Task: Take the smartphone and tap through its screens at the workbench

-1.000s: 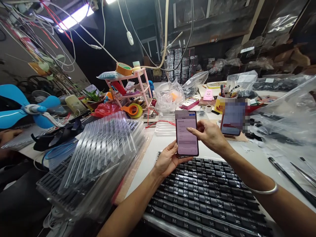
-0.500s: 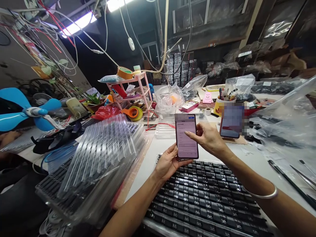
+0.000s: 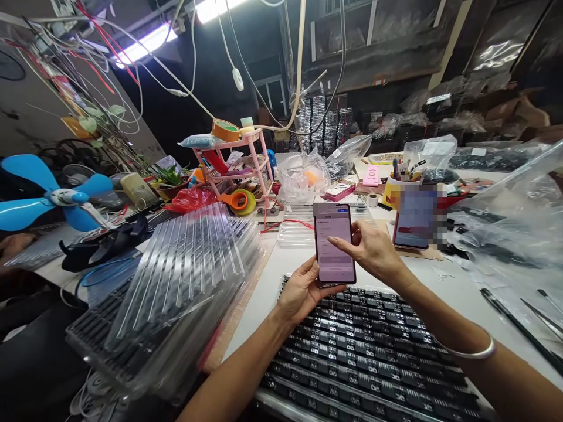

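Observation:
A lit phone [image 3: 334,252] stands nearly upright above a tray of black parts [image 3: 373,351], its screen facing me. My left hand [image 3: 301,290] grips it at the lower left edge and from below. On the right side, my right hand [image 3: 373,249] has its thumb stretched over the screen, the tip near its middle. The right fingers are bent by the phone's right edge and partly hidden behind the thumb. A silver bangle circles my right forearm. Farther right, a second phone [image 3: 411,225] leans upright, partly blurred out.
Stacked clear plastic trays [image 3: 176,275] lie at the left, beyond them a blue fan [image 3: 65,196]. Behind the phone are a pink rack [image 3: 259,164] with tape and a yellow pen holder [image 3: 393,190]. Tweezers [image 3: 543,319] and clear bags [image 3: 505,205] lie right.
The whole view has shifted slightly. My right thumb sits slightly lower and farther left on the screen; my left hand keeps its hold on the phone.

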### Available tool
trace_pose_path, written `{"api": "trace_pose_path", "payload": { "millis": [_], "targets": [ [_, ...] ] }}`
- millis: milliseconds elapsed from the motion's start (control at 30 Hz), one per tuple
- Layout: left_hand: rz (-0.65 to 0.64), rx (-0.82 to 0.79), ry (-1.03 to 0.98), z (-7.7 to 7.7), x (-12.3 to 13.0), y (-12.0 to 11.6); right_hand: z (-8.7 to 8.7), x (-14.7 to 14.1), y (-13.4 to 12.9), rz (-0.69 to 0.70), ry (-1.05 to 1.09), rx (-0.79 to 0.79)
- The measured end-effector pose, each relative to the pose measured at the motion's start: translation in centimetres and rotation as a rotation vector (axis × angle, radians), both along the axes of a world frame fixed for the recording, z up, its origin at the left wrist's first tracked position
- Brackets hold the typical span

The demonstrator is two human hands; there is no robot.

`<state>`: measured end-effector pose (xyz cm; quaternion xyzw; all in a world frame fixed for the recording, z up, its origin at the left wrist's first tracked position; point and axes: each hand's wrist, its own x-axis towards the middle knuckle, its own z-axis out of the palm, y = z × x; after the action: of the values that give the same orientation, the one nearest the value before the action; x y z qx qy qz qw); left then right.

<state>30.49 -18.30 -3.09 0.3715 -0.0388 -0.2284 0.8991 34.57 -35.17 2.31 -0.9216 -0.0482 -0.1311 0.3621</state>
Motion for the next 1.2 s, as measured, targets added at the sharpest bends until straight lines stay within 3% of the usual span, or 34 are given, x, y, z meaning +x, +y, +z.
{"api": "trace_pose_path", "payload": {
  "millis": [500, 733, 1033, 1200],
  "targets": [
    [0.011, -0.010, -0.010, 0.4, 0.1, 0.5, 0.0, 0.1, -0.6, 0.158, 0.063, 0.163],
    [0.004, -0.022, -0.030, 0.4, 0.1, 0.5, 0.3, -0.3, -0.4, 0.137, 0.025, 0.124],
    [-0.009, -0.009, -0.037, 0.4, -0.2, 0.2, -0.7, -0.1, -0.2, 0.091, 0.018, 0.200],
    [-0.021, -0.011, -0.022, 0.4, -0.2, 0.1, -0.5, 0.1, -0.1, 0.020, -0.027, 0.141]
  ]
}}
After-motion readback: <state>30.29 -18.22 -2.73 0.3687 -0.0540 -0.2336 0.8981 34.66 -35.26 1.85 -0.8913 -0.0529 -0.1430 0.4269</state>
